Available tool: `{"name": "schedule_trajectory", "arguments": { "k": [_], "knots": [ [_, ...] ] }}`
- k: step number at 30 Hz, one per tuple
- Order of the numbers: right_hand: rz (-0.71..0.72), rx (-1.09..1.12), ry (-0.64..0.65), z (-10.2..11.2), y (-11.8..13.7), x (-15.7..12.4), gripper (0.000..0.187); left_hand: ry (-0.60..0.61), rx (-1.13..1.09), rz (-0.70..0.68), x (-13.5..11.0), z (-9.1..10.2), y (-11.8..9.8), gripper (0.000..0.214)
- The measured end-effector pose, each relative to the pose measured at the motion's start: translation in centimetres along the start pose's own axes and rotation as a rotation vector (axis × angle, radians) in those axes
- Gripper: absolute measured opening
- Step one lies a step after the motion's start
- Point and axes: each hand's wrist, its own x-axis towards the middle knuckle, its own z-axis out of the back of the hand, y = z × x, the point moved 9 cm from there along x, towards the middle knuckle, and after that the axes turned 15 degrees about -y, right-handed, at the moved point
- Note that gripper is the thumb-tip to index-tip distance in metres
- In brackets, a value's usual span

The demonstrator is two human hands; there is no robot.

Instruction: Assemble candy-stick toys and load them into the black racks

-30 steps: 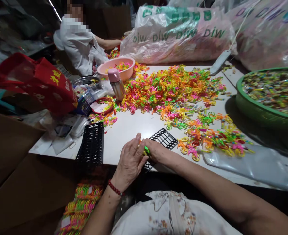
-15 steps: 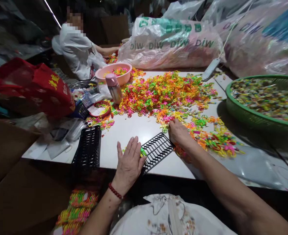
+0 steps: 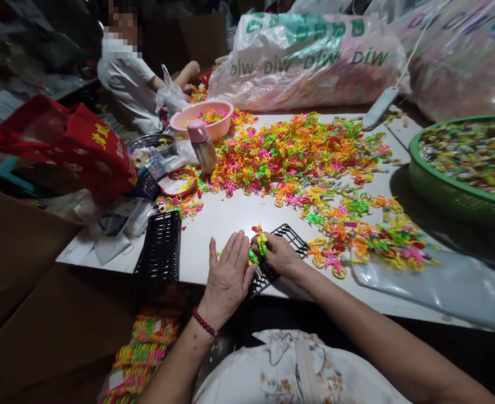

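Observation:
My left hand lies flat with fingers stretched out, pressing on the near end of a black plastic grid tray at the white table's front edge. A green plastic piece peeks out from under its fingers. My right hand is closed in a pinch on small yellow and orange plastic ring toys, held just over the grid tray. A big heap of neon plastic ring toys covers the table's middle, and a smaller spread lies right of my hands.
A second black grid tray lies to the left. A pink-lidded bottle, pink bowl, red bag, green basket and printed plastic sacks ring the table. Another person in white sits at the far left.
My right hand reached out to the spread of ring toys half a second ago and has come back to the grid tray holding a few. My left hand stayed on the tray.

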Motion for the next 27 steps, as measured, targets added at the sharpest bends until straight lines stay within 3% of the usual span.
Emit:
{"name": "schedule_trajectory", "arguments": {
  "k": [3, 10, 16, 22, 27],
  "knots": [
    [0.054, -0.06, 0.064, -1.2, 0.1, -0.2, 0.01, 0.012, -0.003, -0.001, 0.0, -0.1, 0.0, 0.058],
    [0.113, -0.146, 0.205, -1.2, 0.4, 0.6, 0.013, 0.017, -0.022, -0.001, 0.0, -0.1, 0.1, 0.063],
    [0.121, -0.157, 0.248, -1.2, 0.4, 1.3, 0.011, -0.003, -0.044, -0.007, -0.1, 0.0, 0.0, 0.065],
    [0.022, -0.032, 0.203, -0.4, 0.0, 0.7, 0.012, 0.002, -0.047, -0.003, -0.2, -0.2, 0.1, 0.066],
    [0.068, -0.171, 0.278, -0.7, -0.1, 0.4, 0.014, 0.012, -0.055, 0.002, -0.2, -0.2, 0.1, 0.066]
  ]
}}
